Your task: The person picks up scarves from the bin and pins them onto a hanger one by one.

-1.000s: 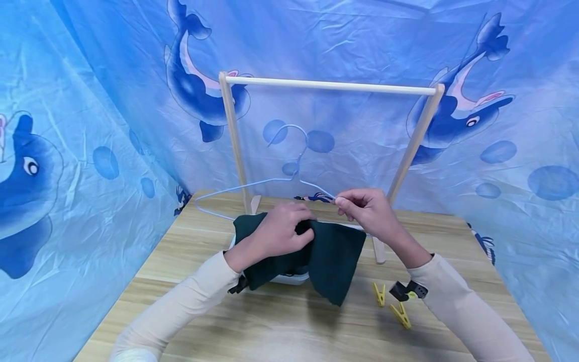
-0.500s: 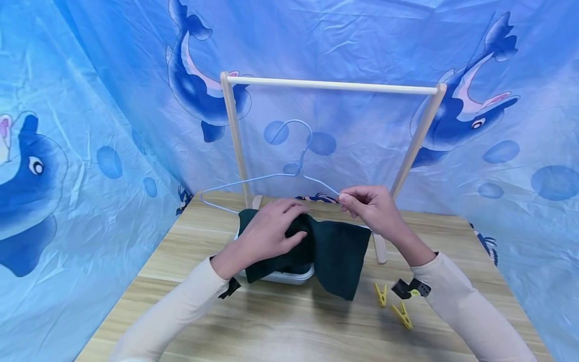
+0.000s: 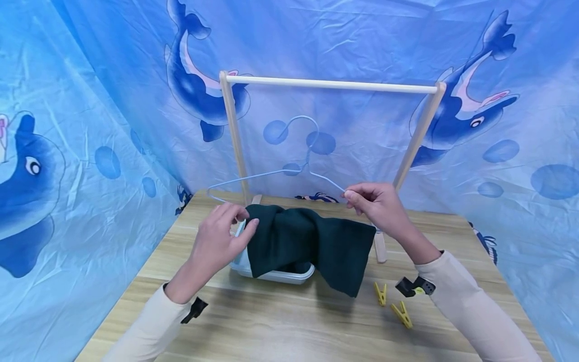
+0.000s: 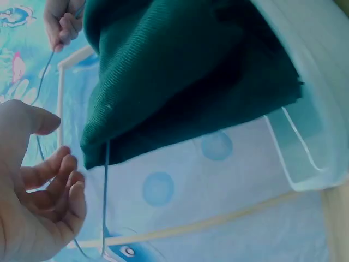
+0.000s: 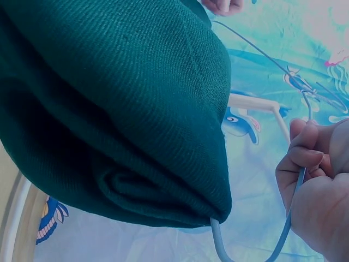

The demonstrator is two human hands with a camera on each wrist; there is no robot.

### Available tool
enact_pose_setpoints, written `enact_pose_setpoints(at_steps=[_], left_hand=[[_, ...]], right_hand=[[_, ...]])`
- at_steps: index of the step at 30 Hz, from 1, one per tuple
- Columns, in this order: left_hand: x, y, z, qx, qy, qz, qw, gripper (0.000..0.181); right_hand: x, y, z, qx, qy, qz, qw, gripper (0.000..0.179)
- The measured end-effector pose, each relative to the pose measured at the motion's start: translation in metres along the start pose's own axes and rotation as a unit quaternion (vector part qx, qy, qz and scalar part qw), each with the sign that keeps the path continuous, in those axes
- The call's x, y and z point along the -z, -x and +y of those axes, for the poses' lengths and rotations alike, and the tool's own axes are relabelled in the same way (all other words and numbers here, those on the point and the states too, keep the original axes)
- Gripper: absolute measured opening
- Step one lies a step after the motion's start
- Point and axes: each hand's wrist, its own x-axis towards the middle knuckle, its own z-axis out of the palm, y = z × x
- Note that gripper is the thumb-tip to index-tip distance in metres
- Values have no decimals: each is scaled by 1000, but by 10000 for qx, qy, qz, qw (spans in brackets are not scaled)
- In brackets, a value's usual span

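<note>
A dark green cloth [image 3: 289, 236] lies draped over the lower bar of a pale blue wire clothes hanger [image 3: 308, 162], its folds drooping over a white plastic tub [image 3: 282, 277]. My right hand [image 3: 377, 205] pinches the hanger's right shoulder between thumb and fingers. At the cloth's left edge is my left hand [image 3: 216, 239], thumb and fingers apart and lightly bent. In the left wrist view, nothing sits between that hand's thumb [image 4: 43, 121] and fingers. The right wrist view shows the hanger's bent corner [image 5: 217, 240] coming out from under the cloth.
Behind stands a wooden rack with a white crossbar [image 3: 332, 85]. Two yellow clothespins, one upper [image 3: 381, 294] and one lower [image 3: 401, 314], lie on the wooden table [image 3: 289, 332] at the right. A blue dolphin-print curtain [image 3: 375, 45] surrounds the table.
My left hand has come off the middle of the cloth and moved left to its edge. The hanger, with the cloth on it, has shifted slightly right and up in my right hand.
</note>
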Motion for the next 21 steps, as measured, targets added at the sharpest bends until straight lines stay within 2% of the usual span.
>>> enact_pose_setpoints(at_steps=[2, 4, 8, 11, 13, 15, 18, 21], left_hand=[[1, 5, -3, 346, -121, -244, 9990, 26], [2, 9, -4, 802, -178, -635, 9946, 33], [-2, 12, -6, 1678, -87, -1504, 9742, 52], [-7, 12, -6, 2005, 294, -1876, 9611, 51], [-10, 12, -5, 2053, 629, -1944, 9571, 41], [-11, 12, -4, 1956, 977, -1900, 9571, 29], [-10, 11, -3, 1689, 1353, -1745, 9606, 17], [-8, 8, -3, 1437, 1575, -1599, 9638, 17]], right_hand=[[0, 1, -1, -22, 15, 25, 10000, 15], [0, 2, -2, -37, 27, 45, 10000, 15], [-1, 4, -4, -51, 34, 87, 9999, 16], [-3, 6, -5, -59, 68, 125, 9999, 15], [-4, 6, -6, -45, 87, 142, 9999, 15], [-6, 8, -6, -8, 85, 167, 9998, 14], [-7, 10, -6, 38, 80, 235, 9997, 13], [-8, 12, -8, 19, 86, 322, 9994, 13]])
